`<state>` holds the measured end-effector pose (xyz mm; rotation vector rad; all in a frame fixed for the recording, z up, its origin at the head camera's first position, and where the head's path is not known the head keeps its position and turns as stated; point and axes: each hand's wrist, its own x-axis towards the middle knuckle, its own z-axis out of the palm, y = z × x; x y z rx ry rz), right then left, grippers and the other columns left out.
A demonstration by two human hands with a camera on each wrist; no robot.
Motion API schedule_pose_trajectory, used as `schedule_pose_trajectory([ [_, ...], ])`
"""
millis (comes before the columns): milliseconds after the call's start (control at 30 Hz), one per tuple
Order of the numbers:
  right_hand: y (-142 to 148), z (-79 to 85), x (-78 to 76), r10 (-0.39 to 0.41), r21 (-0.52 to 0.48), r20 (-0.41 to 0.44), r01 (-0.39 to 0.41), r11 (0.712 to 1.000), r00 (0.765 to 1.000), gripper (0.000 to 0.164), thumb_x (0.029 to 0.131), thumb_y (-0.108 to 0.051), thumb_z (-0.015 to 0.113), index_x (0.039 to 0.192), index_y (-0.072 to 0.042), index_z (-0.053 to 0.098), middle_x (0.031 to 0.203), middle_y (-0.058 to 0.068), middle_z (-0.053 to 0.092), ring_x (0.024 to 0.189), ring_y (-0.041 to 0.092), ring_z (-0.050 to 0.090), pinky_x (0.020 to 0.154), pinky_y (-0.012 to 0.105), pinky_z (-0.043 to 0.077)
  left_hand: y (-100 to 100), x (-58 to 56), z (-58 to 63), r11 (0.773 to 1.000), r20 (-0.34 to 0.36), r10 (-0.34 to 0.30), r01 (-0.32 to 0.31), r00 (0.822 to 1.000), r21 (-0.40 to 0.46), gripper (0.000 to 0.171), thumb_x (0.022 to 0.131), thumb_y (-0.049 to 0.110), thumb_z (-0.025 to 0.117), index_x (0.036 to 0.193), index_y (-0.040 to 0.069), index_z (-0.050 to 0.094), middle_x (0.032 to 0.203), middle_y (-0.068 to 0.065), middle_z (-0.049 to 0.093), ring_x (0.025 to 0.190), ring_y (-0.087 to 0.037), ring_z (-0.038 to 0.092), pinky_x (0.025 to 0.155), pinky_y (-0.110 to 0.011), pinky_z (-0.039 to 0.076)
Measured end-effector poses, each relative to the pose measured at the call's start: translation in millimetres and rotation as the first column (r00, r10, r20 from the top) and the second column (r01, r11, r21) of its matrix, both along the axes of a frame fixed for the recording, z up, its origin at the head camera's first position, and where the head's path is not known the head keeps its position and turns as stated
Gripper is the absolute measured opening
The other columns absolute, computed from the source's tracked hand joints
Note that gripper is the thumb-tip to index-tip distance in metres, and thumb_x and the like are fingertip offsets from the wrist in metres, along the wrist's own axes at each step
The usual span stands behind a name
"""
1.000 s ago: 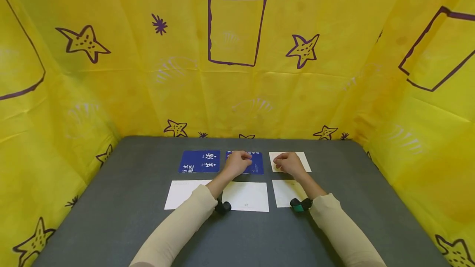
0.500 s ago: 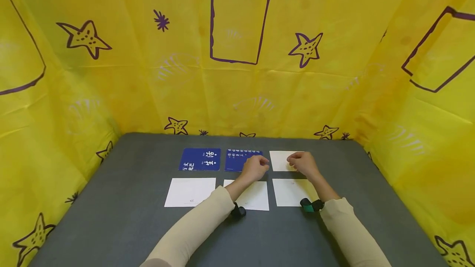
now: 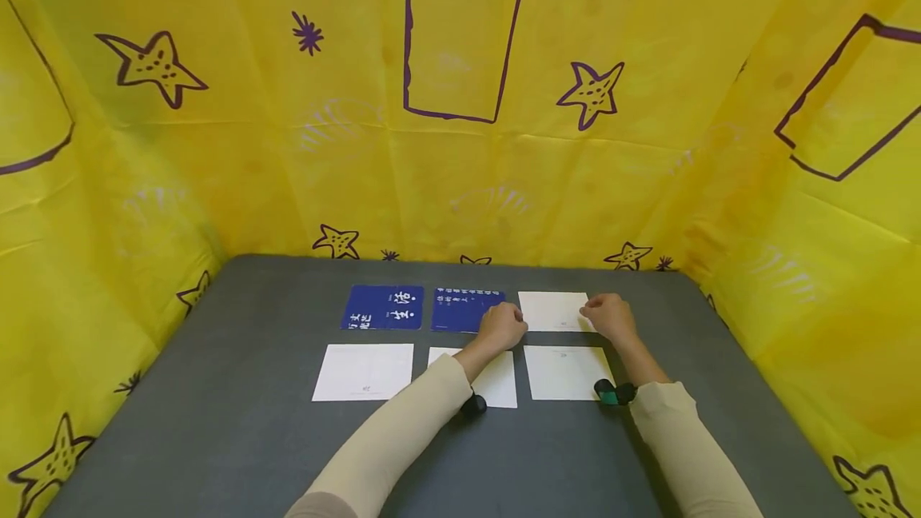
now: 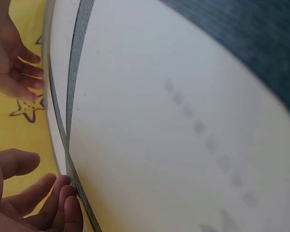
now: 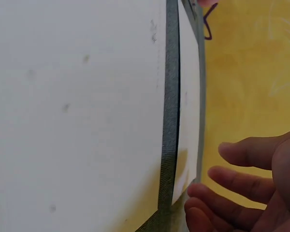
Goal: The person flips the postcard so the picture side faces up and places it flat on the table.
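Note:
My left hand hovers at the near right corner of the middle blue card, by the gap beside the back white card. In the left wrist view its fingers are loosely bent, with nothing between them and the thumb. My right hand is at the right edge of that back white card. Its thumb and fingers stand apart and hold nothing in the right wrist view. The left forearm partly hides the front middle white card.
Another blue card with white characters lies at back left. White cards lie at front left and front right, making two rows on the dark grey table. Yellow patterned cloth stands around the table's back and sides.
Both hands have shifted right: the left from over the middle blue card to its near right corner, the right from over the back white card to its right edge. The cards stay in two rows.

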<state>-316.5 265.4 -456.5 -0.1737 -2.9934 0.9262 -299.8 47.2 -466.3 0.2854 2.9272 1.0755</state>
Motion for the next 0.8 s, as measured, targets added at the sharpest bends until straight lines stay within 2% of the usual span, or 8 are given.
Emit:
schedule_pose_trajectory([
  [200,-0.2,-1.0,0.3,-0.010,0.074,0.018,0.009,0.997,1.000,0.034,0.088,-0.021,0.062,0.107,0.007,0.066,0.105,0.026,0.068,0.092,0.041,0.061,0.077,0.050,0.048,4.4,-3.8,-0.5,0.999,-0.009,0.009,-0.010,1.000,-0.043,0.022,0.084,0.015,0.064,0.101,0.005,0.074,0.102,-0.007,0.075,0.102,-0.027,0.068,0.089,-0.037,0.050],
  [367,-3.7,0.3,1.8,-0.004,0.095,0.058,-0.001,0.995,0.998,0.039,0.088,-0.023,0.062,0.112,0.008,0.063,0.111,0.027,0.065,0.097,0.044,0.060,0.079,0.051,0.048,10.4,-2.0,1.4,0.998,0.003,0.002,-0.002,1.000,-0.066,0.016,0.083,0.013,0.062,0.089,0.003,0.073,0.093,-0.008,0.074,0.092,-0.027,0.067,0.082,-0.037,0.050],
  [433,-4.5,0.0,1.9,-0.009,0.100,0.070,0.002,0.995,0.998,0.040,0.088,-0.023,0.062,0.113,0.008,0.063,0.113,0.028,0.065,0.099,0.044,0.060,0.081,0.051,0.048,12.7,-0.6,1.1,0.998,0.016,-0.004,0.005,1.000,-0.062,0.018,0.084,0.014,0.062,0.092,0.003,0.074,0.096,-0.008,0.074,0.094,-0.027,0.067,0.082,-0.037,0.049],
  [600,-5.2,-1.1,0.2,-0.019,0.084,0.084,0.012,0.996,0.996,0.042,0.088,-0.023,0.063,0.114,0.010,0.062,0.115,0.029,0.064,0.099,0.043,0.060,0.082,0.051,0.049,13.8,1.3,1.1,1.000,0.051,0.007,-0.007,0.999,0.017,0.029,0.084,0.016,0.064,0.108,0.004,0.074,0.107,-0.008,0.074,0.105,-0.030,0.067,0.088,-0.038,0.051],
  [800,-4.3,-0.8,-1.8,-0.017,0.028,0.084,0.014,1.000,0.996,0.042,0.088,-0.022,0.064,0.114,0.011,0.061,0.115,0.030,0.063,0.099,0.044,0.059,0.083,0.051,0.049,8.3,-0.2,3.7,0.993,0.124,0.006,-0.021,0.992,0.113,0.032,0.084,0.016,0.065,0.112,0.002,0.072,0.107,-0.010,0.074,0.105,-0.029,0.067,0.087,-0.039,0.052],
])
